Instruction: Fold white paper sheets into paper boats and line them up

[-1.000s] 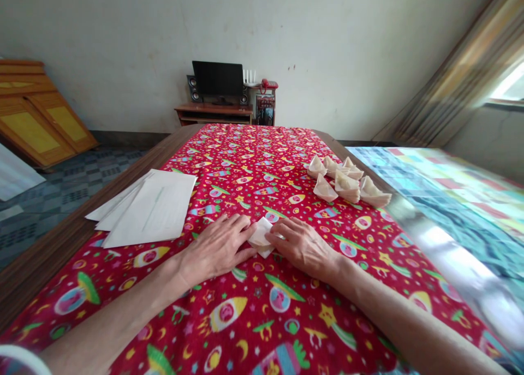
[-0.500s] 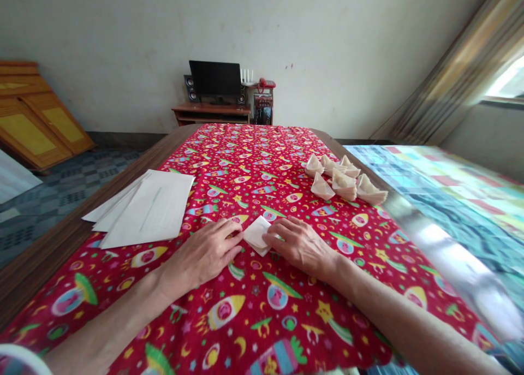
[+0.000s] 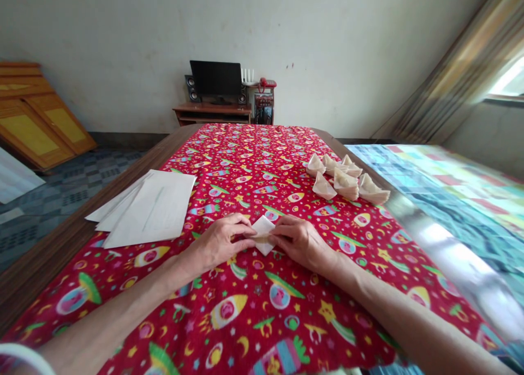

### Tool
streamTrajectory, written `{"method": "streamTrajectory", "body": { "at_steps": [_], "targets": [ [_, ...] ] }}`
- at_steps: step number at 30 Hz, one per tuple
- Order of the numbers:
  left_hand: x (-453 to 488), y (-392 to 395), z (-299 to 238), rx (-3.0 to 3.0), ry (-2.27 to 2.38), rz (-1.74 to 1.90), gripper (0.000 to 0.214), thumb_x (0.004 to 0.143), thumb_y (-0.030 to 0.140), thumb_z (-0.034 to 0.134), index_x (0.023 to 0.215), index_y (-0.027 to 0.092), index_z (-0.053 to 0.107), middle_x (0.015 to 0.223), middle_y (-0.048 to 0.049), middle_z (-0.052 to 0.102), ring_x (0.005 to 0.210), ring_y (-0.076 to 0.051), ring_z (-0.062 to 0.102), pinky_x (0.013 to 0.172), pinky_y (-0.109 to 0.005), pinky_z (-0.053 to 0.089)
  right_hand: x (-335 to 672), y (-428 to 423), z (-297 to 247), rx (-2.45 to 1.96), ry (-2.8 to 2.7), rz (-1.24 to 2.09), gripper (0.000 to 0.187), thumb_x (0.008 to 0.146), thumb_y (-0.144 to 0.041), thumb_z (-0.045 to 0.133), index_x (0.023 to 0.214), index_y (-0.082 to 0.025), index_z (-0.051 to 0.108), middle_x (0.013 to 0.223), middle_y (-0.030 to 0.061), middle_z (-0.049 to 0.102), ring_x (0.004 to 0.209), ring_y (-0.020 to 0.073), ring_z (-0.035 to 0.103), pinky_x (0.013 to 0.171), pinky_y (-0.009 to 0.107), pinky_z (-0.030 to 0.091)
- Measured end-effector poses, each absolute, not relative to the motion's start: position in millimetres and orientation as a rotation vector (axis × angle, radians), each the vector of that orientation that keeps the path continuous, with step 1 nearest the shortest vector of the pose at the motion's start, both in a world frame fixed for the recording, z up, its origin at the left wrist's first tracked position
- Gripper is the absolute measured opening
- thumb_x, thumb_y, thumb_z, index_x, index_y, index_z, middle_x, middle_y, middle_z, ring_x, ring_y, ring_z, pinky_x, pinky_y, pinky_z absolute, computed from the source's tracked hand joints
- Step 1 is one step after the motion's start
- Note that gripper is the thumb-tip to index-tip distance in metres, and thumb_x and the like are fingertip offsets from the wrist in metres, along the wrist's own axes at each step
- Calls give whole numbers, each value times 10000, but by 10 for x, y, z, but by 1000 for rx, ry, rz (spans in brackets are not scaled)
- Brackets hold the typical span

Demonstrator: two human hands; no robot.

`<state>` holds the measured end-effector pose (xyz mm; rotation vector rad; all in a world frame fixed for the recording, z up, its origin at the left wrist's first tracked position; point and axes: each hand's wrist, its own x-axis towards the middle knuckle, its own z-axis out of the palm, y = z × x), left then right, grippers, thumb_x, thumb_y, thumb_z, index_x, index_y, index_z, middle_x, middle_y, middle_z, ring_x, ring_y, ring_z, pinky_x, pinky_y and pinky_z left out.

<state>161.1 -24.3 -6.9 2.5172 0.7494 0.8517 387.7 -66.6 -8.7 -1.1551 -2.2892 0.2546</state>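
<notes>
A small white folded paper (image 3: pixel 264 228), diamond-shaped, lies on the red patterned cloth between my hands. My left hand (image 3: pixel 224 236) pinches its left corner between thumb and fingers. On the opposite corner, the fingertips of my right hand (image 3: pixel 300 239) are closed too. A crease or raised flap runs across the paper's middle. Several folded paper boats (image 3: pixel 346 183) in cream-white stand in nested groups on the cloth, beyond my right hand. Flat white paper sheets (image 3: pixel 153 208) are fanned in a pile to the left, beyond my left forearm.
The red cloth (image 3: pixel 262 309) covers most of a dark wooden table (image 3: pixel 53 266). A desk with a monitor (image 3: pixel 216 79) and speakers stands against the far wall. To the right is a bed-like surface with a colourful cover (image 3: pixel 442 184); a wooden cabinet (image 3: pixel 45 118) stands at left.
My left hand has moved right onto the paper's left corner and pinches it. The paper's near part has been lifted or folded, and my right fingers have shifted to its right corner.
</notes>
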Motion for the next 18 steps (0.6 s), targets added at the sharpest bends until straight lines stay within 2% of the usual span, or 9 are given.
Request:
{"method": "streamTrajectory", "body": {
  "at_steps": [5,9,12,18],
  "targets": [
    [1659,-223,-118,2421,855,891,72,834,165,597,810,167,665,828,-17,615,780,-127,594,732,-244,478,3867,-641,-73,-1294,-2186,327,247,917,-297,493,768,-177,649,765,16,630,673,100,560,604,199,382],
    [1650,-197,-169,2379,1010,892,79,803,199,644,734,158,645,800,-1,550,716,-114,555,663,-230,455,3841,-620,-86,-1429,-2188,227,259,924,-324,468,779,-181,628,741,17,641,657,110,561,598,209,357],
    [1630,-187,-181,2362,1050,891,108,782,223,673,701,156,646,810,4,517,721,-110,545,671,-230,450,3819,-615,-87,-1496,-2194,130,255,924,-354,468,809,-186,621,747,18,650,659,114,564,597,216,336],
    [1621,-171,-186,2345,1046,889,159,800,226,646,661,150,629,799,2,513,705,-109,545,657,-233,451,3786,-603,-47,-1581,-2215,63,247,909,-371,495,784,-195,616,738,9,651,638,112,558,574,225,304]
  ]
}}
